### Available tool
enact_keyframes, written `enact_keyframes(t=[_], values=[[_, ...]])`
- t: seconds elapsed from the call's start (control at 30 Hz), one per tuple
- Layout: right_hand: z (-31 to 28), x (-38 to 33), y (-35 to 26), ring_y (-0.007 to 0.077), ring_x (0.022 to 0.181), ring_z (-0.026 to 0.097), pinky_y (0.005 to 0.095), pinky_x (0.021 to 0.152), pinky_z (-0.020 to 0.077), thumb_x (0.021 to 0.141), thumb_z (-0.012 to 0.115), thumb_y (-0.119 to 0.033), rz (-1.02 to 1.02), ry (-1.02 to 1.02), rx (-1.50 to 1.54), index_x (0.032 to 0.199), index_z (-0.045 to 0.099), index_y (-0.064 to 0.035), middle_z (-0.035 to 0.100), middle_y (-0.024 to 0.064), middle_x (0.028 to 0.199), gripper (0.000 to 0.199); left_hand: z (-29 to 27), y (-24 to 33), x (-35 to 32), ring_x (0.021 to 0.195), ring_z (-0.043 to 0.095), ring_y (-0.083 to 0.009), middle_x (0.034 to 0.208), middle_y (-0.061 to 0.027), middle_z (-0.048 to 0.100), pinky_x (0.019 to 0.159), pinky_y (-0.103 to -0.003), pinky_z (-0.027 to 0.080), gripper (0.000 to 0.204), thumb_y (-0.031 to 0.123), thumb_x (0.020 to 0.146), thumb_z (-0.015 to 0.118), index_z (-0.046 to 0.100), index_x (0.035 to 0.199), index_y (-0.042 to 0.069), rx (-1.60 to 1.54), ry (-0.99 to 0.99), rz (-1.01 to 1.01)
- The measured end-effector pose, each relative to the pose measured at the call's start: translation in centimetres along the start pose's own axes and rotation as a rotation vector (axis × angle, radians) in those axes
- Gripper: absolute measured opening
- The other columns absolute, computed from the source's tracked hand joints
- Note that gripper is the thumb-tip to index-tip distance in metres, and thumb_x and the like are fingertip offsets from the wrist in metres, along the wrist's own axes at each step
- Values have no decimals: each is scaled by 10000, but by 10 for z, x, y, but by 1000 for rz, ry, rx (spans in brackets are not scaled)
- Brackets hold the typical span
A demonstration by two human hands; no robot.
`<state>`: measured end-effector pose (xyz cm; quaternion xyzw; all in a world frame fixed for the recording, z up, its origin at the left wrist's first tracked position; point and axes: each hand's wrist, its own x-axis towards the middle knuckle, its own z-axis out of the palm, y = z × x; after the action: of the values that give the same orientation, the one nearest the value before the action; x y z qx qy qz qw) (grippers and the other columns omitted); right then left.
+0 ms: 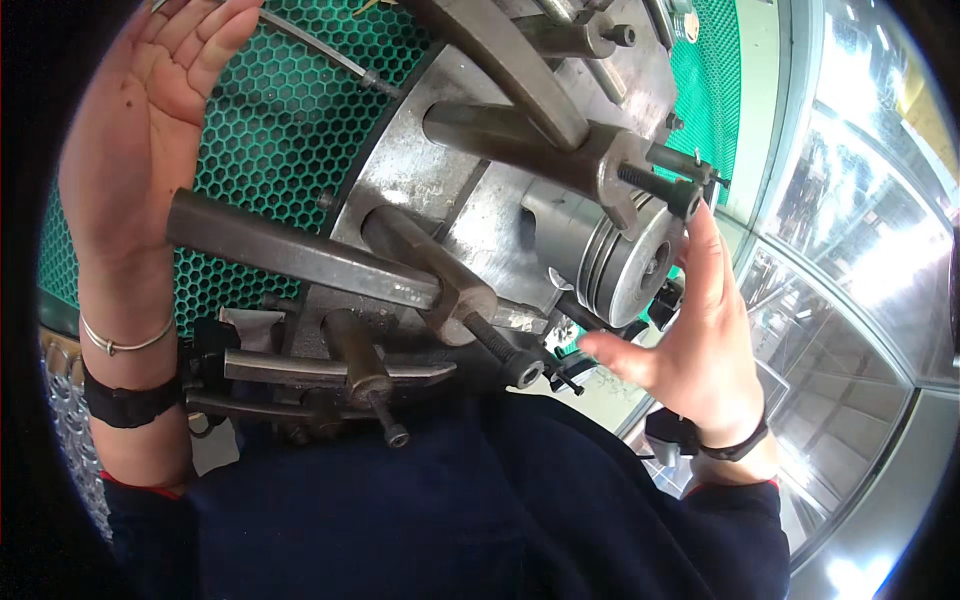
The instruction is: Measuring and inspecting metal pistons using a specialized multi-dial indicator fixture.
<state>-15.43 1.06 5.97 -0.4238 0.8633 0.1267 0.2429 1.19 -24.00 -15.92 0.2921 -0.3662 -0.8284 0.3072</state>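
Observation:
A grey metal piston point(605, 255) with ring grooves lies on its side on a steel fixture plate point(390, 180). A heavy dark clamp arm point(520, 140) reaches over it, with a socket-head bolt point(660, 190) through its end. My right hand point(700, 340) curves around the piston's outer end, thumb and fingers apart, its fingertips close to the bolt head; whether they touch is unclear. My left hand point(160, 110) is open at the upper left, palm showing, fingers extended. Its wrist is beside the free end of a second clamp bar point(300, 250).
Several more steel posts and bolts stand around the plate, among them a lower post point(355, 365). Green honeycomb matting point(270, 130) lies beneath. A thin metal rod point(315, 42) crosses the matting. Framed glass panels point(840, 200) rise at the right.

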Motion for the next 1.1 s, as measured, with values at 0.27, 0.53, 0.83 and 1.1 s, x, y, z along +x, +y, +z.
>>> enact_keyframes(t=[0.27, 0.53, 0.83, 1.1], values=[[11, 8, 7, 380, 1109, 559, 407, 914, 509, 533, 875, -112, -228, 126, 23, 1413, 365, -55, 466, 202, 1290, 1019, -16, 1, 2, 1373, 362, -284, 1465, -275, 332, 1146, -326, 334, 506, 239, 1057, 132, 313, 1397, -89, -18, -84, -35], [12, 10, 9, 378, 1123, 557, 400, 910, 514, 538, 866, -93, -188, 167, 16, 1432, 356, -79, 459, 199, 1318, 1029, -13, -1, 1, 1358, 385, -280, 1452, -278, 351, 1135, -323, 352, 498, 240, 1059, 139, 341, 1383, -82, 49, -86, -8], [10, 9, 7, 356, 1322, 425, 431, 1069, 392, 552, 866, -93, -49, 103, 103, 1440, 329, -30, 394, 207, 1441, 1040, -10, -1, -2, 1357, 386, -284, 1447, -275, 361, 1133, -327, 356, 479, 235, 1059, 170, 352, 1381, -70, -19, -93, -8], [10, 9, 1, 345, 1289, 458, 408, 1041, 415, 555, 853, -95, -47, 128, 90, 1441, 336, -39, 417, 201, 1415, 1027, -54, 6, 11, 1200, 545, -214, 1306, -201, 533, 1014, -291, 468, 369, 164, 1043, 344, 458, 1323, -47, 115, -136, 29]])
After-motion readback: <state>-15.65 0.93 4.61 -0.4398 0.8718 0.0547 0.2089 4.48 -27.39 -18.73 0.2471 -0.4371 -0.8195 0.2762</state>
